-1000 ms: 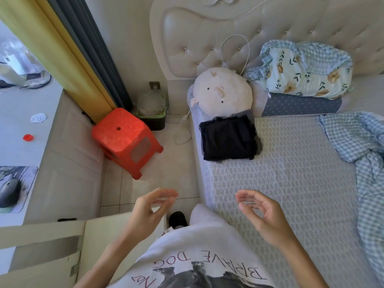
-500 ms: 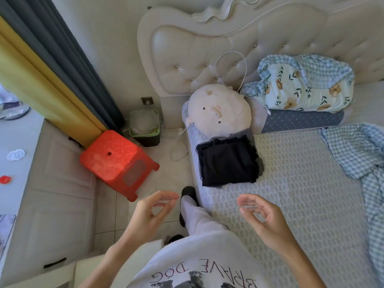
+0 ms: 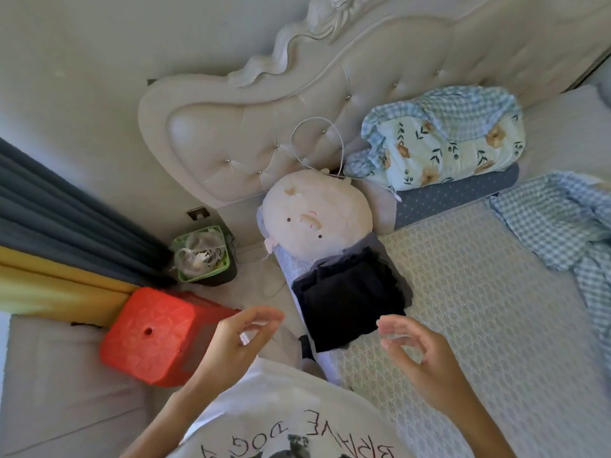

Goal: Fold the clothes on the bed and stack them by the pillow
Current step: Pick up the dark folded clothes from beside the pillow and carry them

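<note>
Folded black clothes lie on the bed just near of a round cream plush pillow. Left hand and right hand hover nearer, each grip loosely wide, holding nothing.

1. Cream tufted headboard against a pale wall.
2. Red plastic stool on the tiled floor.
3. Grey and yellow curtains at left; green bin beside them.

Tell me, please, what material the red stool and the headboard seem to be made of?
The red stool looks like moulded plastic, matt: one uniform colour, a patterned top with a small hole. The headboard seems to be padded leather or imitation leather, slightly glossy, with button tufting and a carved trim; which of the two, I cannot tell.
</note>
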